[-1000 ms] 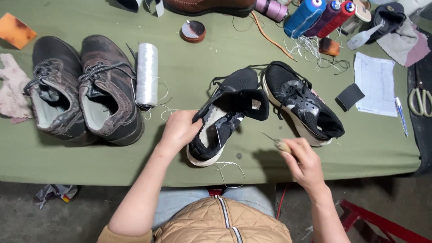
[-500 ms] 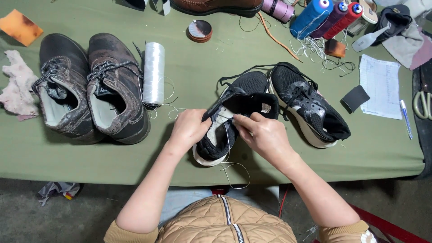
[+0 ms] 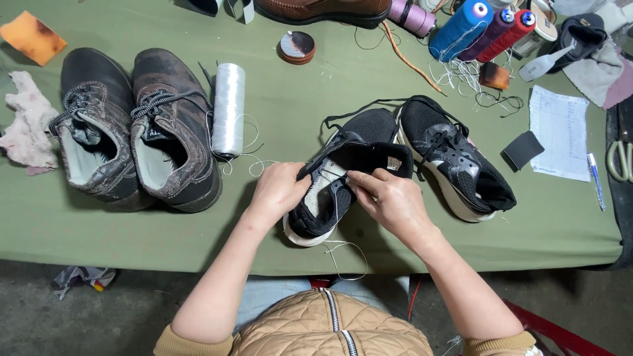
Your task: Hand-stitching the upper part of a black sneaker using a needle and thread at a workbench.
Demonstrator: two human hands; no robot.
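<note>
- The left hand (image 3: 277, 191) holds the side of a black shoe (image 3: 343, 175), with its fingers wrapped around it.
- The right hand (image 3: 389, 201) rests on the shoe's open top, its fingers pinched at the inside edge.
- The shoe lies on the green counter (image 3: 132, 231), near the front edge. A thin white thread (image 3: 346, 254) hangs below it.
- The other black shoe (image 3: 455, 158) lies just beside it.
- Two brown shoes (image 3: 132, 128) sit on the left, next to a white spool (image 3: 229, 109).
- Blue and red spools (image 3: 484, 29) lie far back.
</note>
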